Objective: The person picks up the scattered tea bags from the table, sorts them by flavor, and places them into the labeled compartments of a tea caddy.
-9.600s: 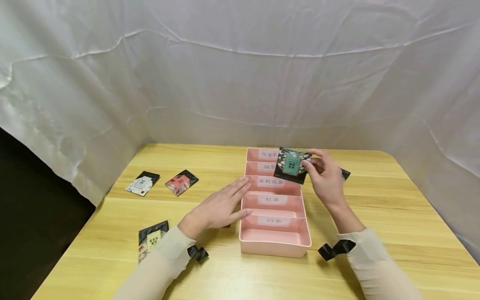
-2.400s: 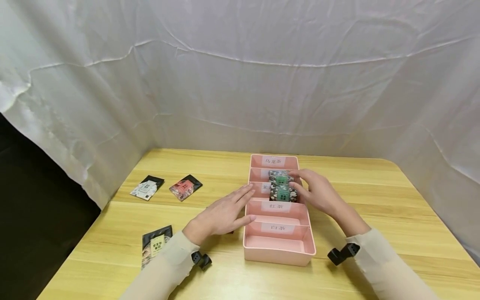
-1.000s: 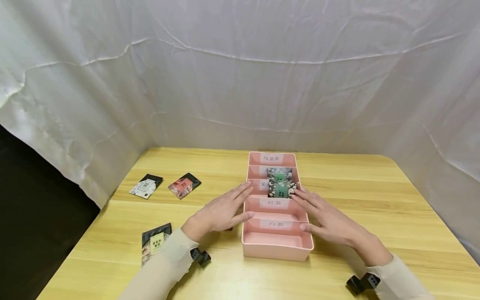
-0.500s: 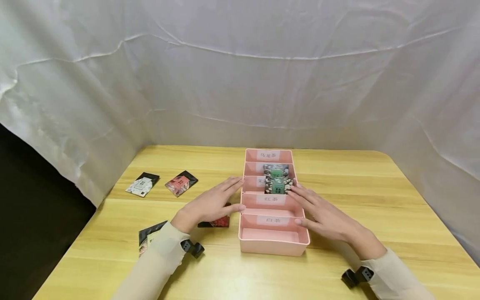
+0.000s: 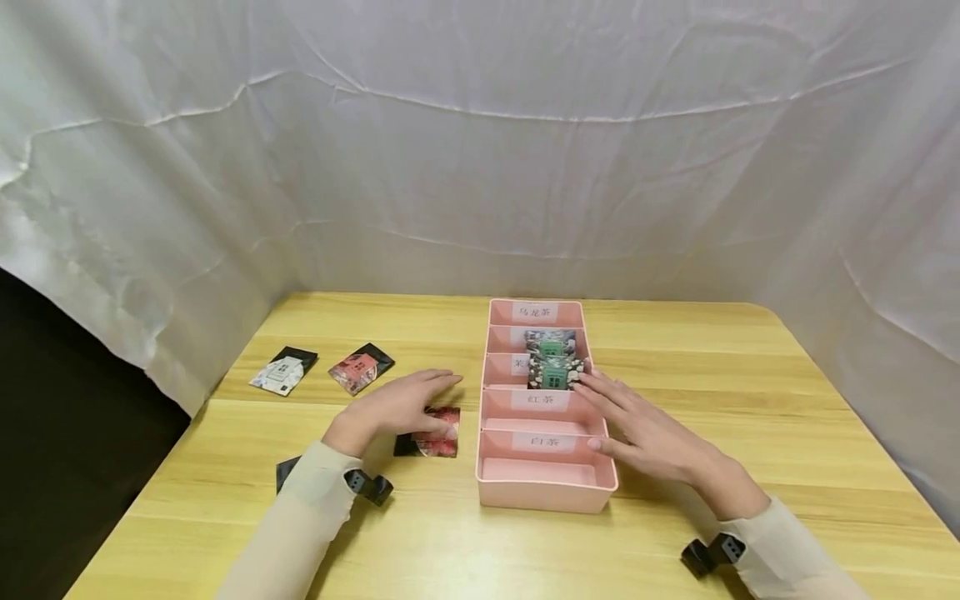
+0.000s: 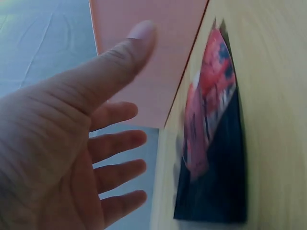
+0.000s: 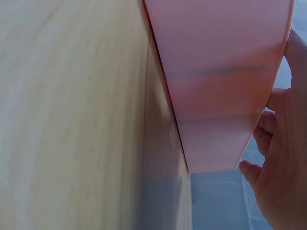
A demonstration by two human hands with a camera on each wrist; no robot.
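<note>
My left hand point(image 5: 401, 404) hovers over a black and red tea sachet point(image 5: 438, 447) on the table, left of the pink box point(image 5: 547, 495). In the left wrist view its thumb and fingers are spread apart, and the sachet point(image 6: 216, 148) lies clear of them. With fairly straight fingers, my right hand point(image 5: 652, 433) touches the box's right rim; the right wrist view has those fingers along the box's edge point(image 7: 225, 96). The box has several labelled compartments. A green-labelled sachet point(image 5: 555, 374) stands in the middle one, and another green-labelled sachet point(image 5: 551, 342) stands one compartment behind.
On the table's left lie a white and black sachet point(image 5: 283, 372) and a red-labelled black sachet point(image 5: 362, 368). A further black sachet point(image 5: 285, 472) is mostly hidden by the left sleeve. Pale cloth point(image 5: 525, 183) hangs behind the table.
Both green-labelled sachets came to stand in the box, and my right hand let go, settling on the rim. My left hand has left the box's left rim and moved left, uncovering the red sachet.
</note>
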